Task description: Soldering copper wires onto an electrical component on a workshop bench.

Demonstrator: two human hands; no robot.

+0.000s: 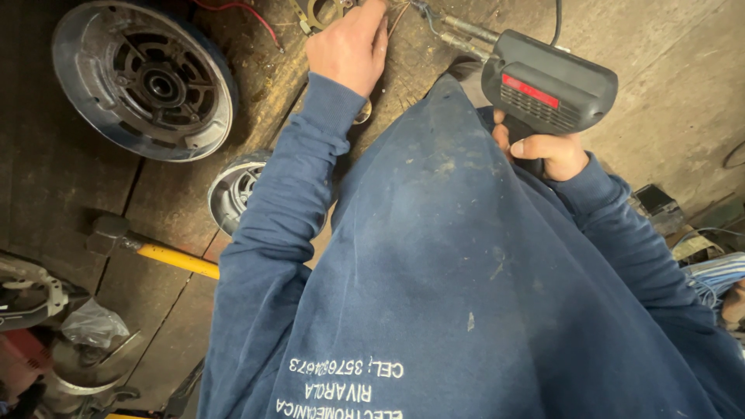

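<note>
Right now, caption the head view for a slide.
Right hand grips a soldering gun; left hand steadies wires on a workbench.

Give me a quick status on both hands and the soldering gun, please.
Right hand grips dark pistol-shaped soldering gun, tip toward thin wires. Left hand steadies work at bench top. Blue sweatshirt hides much of wooden bench.

One head cam, looking steeply down, close over torso onto wooden workbench (93,194); no 2nd view.
</note>
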